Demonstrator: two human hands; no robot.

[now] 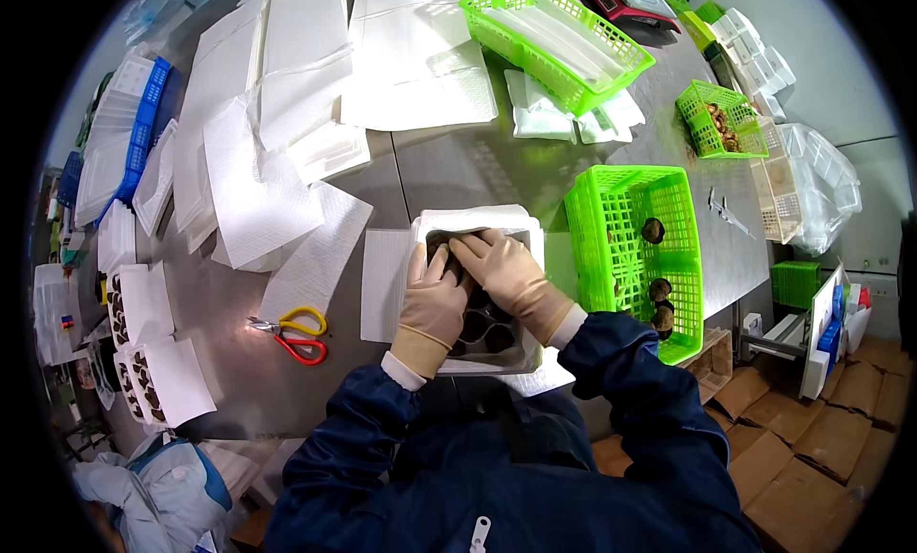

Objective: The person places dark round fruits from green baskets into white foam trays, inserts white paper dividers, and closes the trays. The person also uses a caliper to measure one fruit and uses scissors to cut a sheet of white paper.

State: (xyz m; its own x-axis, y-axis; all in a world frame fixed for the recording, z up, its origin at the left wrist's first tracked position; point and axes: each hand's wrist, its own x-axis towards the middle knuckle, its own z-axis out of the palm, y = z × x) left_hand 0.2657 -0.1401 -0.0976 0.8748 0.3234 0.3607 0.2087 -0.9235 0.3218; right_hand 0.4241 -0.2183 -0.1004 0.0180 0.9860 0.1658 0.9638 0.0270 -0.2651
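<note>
A white foam box (530,363) sits in front of me, lined with white sheet. Dark round pieces, perhaps mushrooms or truffles, lie in the cups of a tray (481,329) inside it. Both my hands wear pale gloves and reach into the far half of this box. My left hand (435,299) has its fingers pointing down among the dark pieces. Beside it, my right hand (505,270) bends its fingers over the same spot, the two hands nearly touching. Their fingertips are partly hidden, so whether either grips a piece does not show.
At right stands a green plastic basket (620,184) holding several brown round pieces (653,231). Calipers (727,210) lie beyond it. Red-and-yellow-handled scissors (294,332) rest on the steel table (236,381) at left. White sheets (265,188), filled trays (140,385) and another green basket (559,44) surround the work area.
</note>
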